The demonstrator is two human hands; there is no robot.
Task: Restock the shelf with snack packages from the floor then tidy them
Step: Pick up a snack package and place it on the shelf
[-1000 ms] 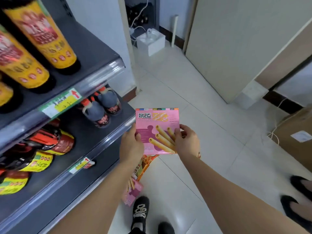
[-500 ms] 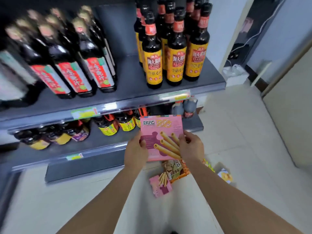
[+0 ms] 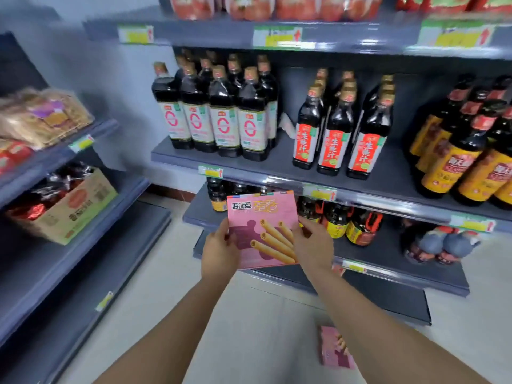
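Note:
A pink snack box [image 3: 259, 217] printed with egg rolls is held upright in front of me, level with the lower bottle shelf. My left hand [image 3: 220, 252] grips its left edge and my right hand [image 3: 314, 246] grips its right edge. Another pink snack box [image 3: 333, 347] lies flat on the floor under my right forearm. A dark grey shelf [image 3: 55, 256] on the left has bare boards low down.
Dark sauce bottles [image 3: 219, 115] fill the grey shelves [image 3: 388, 187] straight ahead, with more bottles [image 3: 343, 225] on the shelf below. On the left unit stand a cardboard carton [image 3: 69, 209] of red packets and bagged snacks [image 3: 41, 117]. The tiled floor [image 3: 235, 342] lies between the units.
My view has swung left and upward along the aisle, from the floor and door to the bottle shelves and the left unit. Both hands keep holding the pink box in front of me.

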